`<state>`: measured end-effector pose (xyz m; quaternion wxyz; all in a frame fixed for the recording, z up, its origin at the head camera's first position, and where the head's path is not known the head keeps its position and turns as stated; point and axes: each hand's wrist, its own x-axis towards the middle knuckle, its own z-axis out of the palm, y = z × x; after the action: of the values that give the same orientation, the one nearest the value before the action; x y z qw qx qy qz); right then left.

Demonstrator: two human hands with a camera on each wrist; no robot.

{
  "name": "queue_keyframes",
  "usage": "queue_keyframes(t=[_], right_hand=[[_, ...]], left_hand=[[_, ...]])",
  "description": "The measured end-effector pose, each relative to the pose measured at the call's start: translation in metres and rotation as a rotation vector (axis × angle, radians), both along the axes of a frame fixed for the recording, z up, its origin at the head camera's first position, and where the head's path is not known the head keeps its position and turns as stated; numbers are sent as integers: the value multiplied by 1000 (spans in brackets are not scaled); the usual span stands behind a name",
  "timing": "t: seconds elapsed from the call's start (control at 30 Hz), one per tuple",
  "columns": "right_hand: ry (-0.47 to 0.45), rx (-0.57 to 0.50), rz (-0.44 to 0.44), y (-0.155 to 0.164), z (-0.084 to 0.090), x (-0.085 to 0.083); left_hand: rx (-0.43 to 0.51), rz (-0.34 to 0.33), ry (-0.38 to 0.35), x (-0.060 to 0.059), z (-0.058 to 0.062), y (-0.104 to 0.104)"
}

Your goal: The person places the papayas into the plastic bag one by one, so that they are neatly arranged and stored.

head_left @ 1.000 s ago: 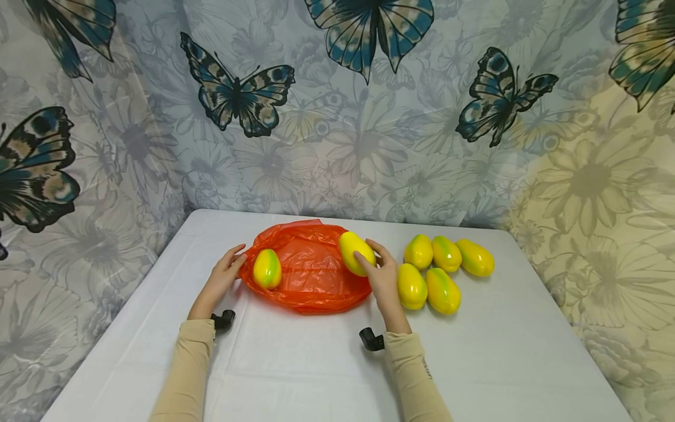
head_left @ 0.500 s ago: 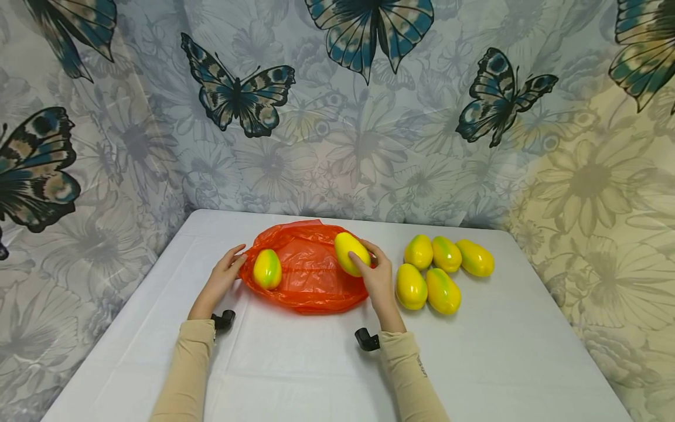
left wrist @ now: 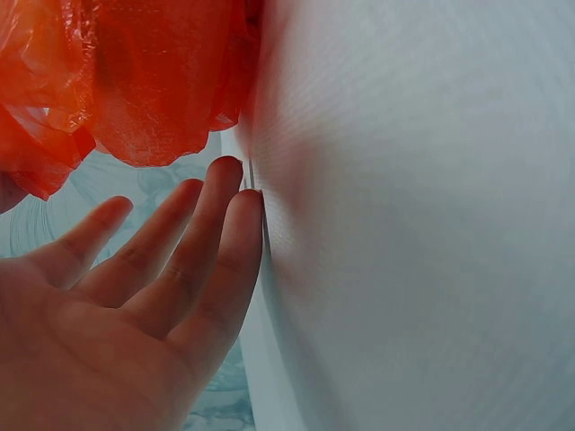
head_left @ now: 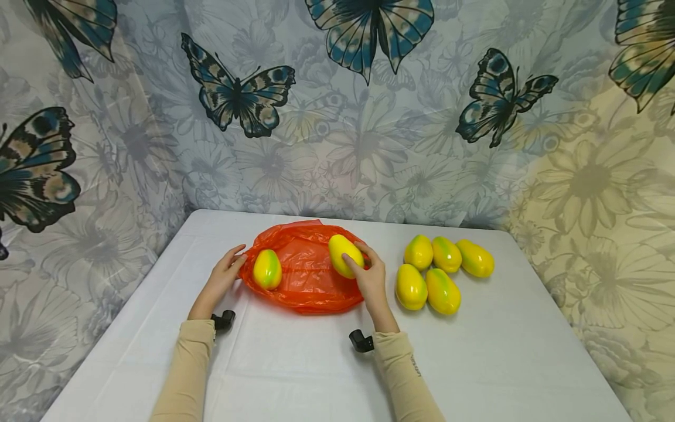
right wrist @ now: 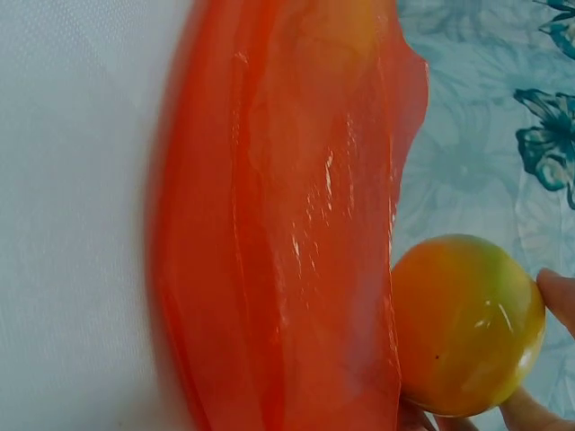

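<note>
Head view: my right hand (head_left: 372, 280) holds a yellow mango (head_left: 345, 255) in its grip, fingers curled round the fruit, above the right part of the orange plastic bag (head_left: 306, 275) that lies spread on the white bench (head_left: 506, 351). My left hand (head_left: 224, 275) lies with straight fingers at the bag's left edge, its grip relaxed and holding nothing. A second mango (head_left: 267, 269), yellow with a green streak, sits on the bag just beside those fingers. Five more mangoes (head_left: 442, 271) lie in a cluster to the right of the bag, touching one another. Small dark writing runs along my right sleeve (head_left: 408, 375), too small to read. A cloth printed with butterflies (head_left: 237, 94) hangs behind the bench.

Left wrist view: my left hand (left wrist: 135, 305) is flat, fingers straight and close together, with the fingertips (left wrist: 235, 193) at the bench edge of the bag (left wrist: 135, 81), whose crumpled orange film lies just past them.

Right wrist view: the mango (right wrist: 467, 323) shows glossy, orange-yellow with a green blush, my fingertips (right wrist: 559, 296) touching its side. The bag (right wrist: 287, 224) stretches beside it, shiny and wrinkled. No label or brand shows on fruit or bag.
</note>
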<state>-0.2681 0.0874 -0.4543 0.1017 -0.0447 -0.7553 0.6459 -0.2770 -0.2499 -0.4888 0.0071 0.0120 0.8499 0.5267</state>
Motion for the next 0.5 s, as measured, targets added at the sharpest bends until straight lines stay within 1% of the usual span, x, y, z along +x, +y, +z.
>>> queue_keyframes(t=[0.23, 0.5], right_hand=[[-3, 5, 11, -8, -1, 2], [-8, 27, 18, -18, -2, 4]], left_hand=[[-1, 7, -19, 1, 1, 1], [1, 8, -15, 0, 1, 1]])
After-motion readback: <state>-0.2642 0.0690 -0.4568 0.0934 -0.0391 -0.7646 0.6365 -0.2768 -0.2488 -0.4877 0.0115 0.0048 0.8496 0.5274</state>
